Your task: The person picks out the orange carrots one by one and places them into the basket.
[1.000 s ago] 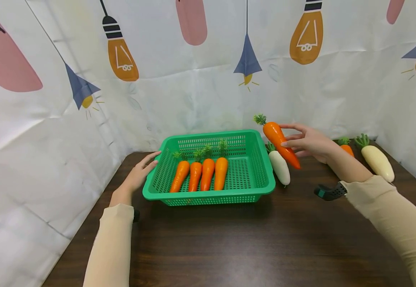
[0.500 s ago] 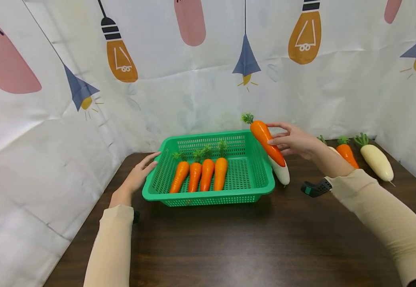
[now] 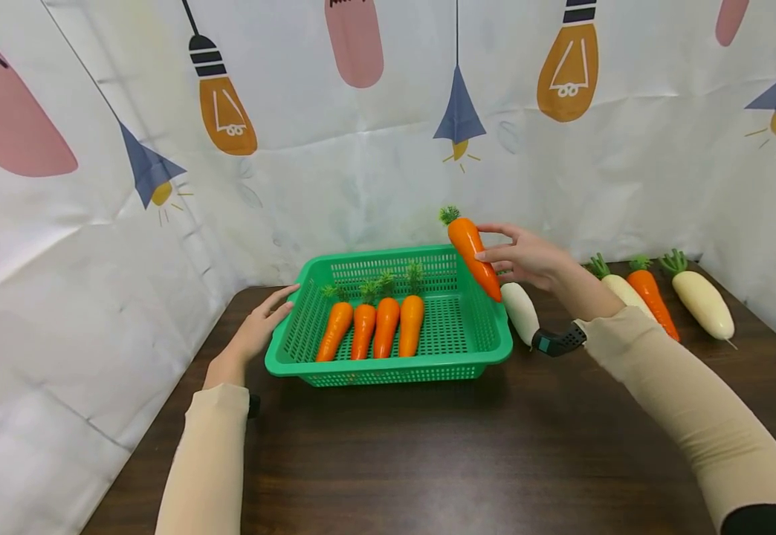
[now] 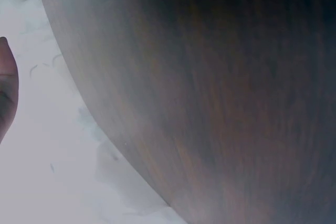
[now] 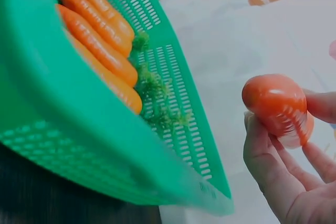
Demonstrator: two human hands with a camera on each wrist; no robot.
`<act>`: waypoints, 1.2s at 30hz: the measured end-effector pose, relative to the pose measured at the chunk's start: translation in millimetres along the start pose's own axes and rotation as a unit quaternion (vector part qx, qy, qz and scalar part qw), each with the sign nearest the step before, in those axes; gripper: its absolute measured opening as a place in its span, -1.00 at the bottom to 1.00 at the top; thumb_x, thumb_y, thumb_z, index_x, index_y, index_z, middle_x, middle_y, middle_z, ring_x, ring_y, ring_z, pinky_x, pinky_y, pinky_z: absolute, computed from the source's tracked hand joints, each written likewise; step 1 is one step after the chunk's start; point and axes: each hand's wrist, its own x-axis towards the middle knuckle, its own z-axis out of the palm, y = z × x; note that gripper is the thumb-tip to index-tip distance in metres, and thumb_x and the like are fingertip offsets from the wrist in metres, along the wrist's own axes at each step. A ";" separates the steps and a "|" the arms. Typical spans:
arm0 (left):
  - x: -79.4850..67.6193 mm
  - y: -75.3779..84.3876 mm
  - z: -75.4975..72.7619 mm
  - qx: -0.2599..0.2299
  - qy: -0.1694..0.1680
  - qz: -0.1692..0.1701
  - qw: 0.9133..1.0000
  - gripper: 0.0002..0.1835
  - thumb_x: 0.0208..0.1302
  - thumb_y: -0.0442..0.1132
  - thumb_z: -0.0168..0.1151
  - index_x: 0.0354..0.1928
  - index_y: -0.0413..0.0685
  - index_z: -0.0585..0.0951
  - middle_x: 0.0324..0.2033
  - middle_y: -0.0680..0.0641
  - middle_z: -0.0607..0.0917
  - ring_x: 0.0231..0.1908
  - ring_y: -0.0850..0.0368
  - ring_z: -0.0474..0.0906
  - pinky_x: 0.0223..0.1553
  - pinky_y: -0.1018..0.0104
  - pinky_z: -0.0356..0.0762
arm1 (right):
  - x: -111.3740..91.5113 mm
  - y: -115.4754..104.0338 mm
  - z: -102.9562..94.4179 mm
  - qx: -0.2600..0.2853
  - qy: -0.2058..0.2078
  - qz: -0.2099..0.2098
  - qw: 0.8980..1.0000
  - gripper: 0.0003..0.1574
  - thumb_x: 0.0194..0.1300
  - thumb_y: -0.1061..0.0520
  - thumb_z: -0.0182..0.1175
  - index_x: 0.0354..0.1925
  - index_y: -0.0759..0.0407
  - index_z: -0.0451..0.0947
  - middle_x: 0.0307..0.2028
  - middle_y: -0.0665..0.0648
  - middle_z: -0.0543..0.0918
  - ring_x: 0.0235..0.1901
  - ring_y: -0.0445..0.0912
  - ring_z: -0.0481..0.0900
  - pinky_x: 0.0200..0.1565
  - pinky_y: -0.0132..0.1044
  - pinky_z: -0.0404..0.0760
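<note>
In the head view my right hand (image 3: 528, 256) holds an orange carrot (image 3: 471, 253) between thumb and fingers, its green top up and left and its tip down. The carrot hangs over the right end of a green slotted basket (image 3: 388, 367). The right wrist view shows that carrot (image 5: 274, 100) end-on in the fingertips, beyond the basket's rim. Several more carrots (image 3: 365, 327) lie side by side inside, tops toward the back. My left hand (image 3: 257, 325) rests against the basket's left rim, fingers extended. Only a bit of that hand (image 4: 7, 90) enters the left wrist view.
A white radish (image 3: 520, 308) lies just outside the basket's right wall. Farther right on the dark wooden table (image 3: 415, 461) are a pale radish (image 3: 625, 290), a carrot (image 3: 652, 297) and another pale radish (image 3: 704, 303). A printed white cloth (image 3: 374, 171) hangs behind.
My right hand has carried the carrot leftward, from above the white radish to over the basket's right end. The left hand and basket stay put.
</note>
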 end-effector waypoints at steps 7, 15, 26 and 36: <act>0.2 -0.4 -0.3 -0.005 0.000 0.003 1.000 -0.36 0.66 0.11 -0.15 0.64 0.13 0.12 0.60 -0.24 -0.03 0.46 -0.51 0.02 0.30 -0.57 0.01 | 17.4 -0.5 12.2 0.011 0.003 0.007 1.000 -0.06 0.55 0.26 0.12 0.65 0.07 -0.13 0.19 0.28 0.45 -0.16 -0.07 0.68 -0.06 -0.17 0.70; 0.9 2.0 0.7 -0.008 -0.004 0.000 1.000 -0.37 0.68 0.07 -0.15 0.65 0.08 0.10 0.60 -0.26 -0.05 0.46 -0.52 0.03 0.30 -0.57 0.02 | 29.1 0.6 24.5 0.002 -0.001 0.011 1.000 -0.07 0.53 0.24 0.15 0.65 0.08 -0.09 0.21 0.30 0.48 -0.19 -0.06 0.68 -0.06 -0.17 0.69; -1.0 2.7 1.7 -0.008 -0.002 -0.001 1.000 -0.37 0.67 0.06 -0.15 0.64 0.08 0.11 0.60 -0.26 -0.04 0.47 -0.51 0.01 0.31 -0.57 0.01 | 42.2 5.7 32.7 0.012 0.003 0.013 1.000 -0.06 0.51 0.26 0.17 0.64 0.05 -0.06 0.27 0.35 0.45 -0.18 0.00 0.69 -0.05 -0.12 0.69; 1.5 3.4 0.5 -0.009 -0.001 -0.002 1.000 -0.38 0.68 0.03 -0.15 0.64 0.05 0.11 0.60 -0.27 -0.05 0.47 -0.51 0.00 0.31 -0.57 0.00 | 57.8 5.9 40.2 0.022 0.020 0.020 0.999 -0.04 0.51 0.30 0.15 0.65 -0.04 -0.07 0.34 0.38 0.39 -0.14 0.05 0.69 0.01 -0.02 0.67</act>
